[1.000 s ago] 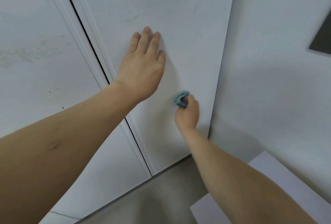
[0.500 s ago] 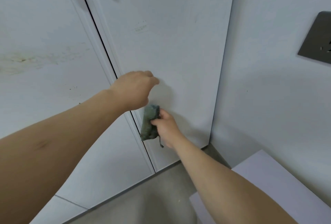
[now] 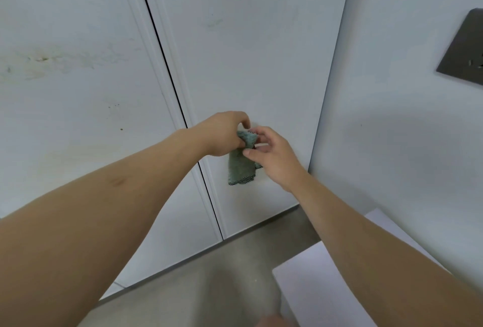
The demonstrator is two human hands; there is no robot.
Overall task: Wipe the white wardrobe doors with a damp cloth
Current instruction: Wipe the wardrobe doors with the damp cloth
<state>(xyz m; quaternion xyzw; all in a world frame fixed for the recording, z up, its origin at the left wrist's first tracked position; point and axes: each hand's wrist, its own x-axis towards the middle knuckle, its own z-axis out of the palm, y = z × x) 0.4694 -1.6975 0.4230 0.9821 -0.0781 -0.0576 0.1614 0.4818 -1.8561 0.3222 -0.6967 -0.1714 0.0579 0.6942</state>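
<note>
While between strokes: cloth (image 3: 241, 162) off the doors, hanging in front of the right door (image 3: 251, 65).
Left hand (image 3: 222, 134): fingers curled, pinching the cloth top.
Right hand (image 3: 270, 155): thumb and fingers closing on the cloth edge.
Done: cannot tell for sure.
Left: brownish stains on the left door (image 3: 65, 86); faint smudge higher on the right door.

Soft, even, cool light, no glare. Faint shadows fall on the wardrobe door (image 3: 251, 70); straight edges bow toward the frame's borders. Slight blur throughout.
</note>
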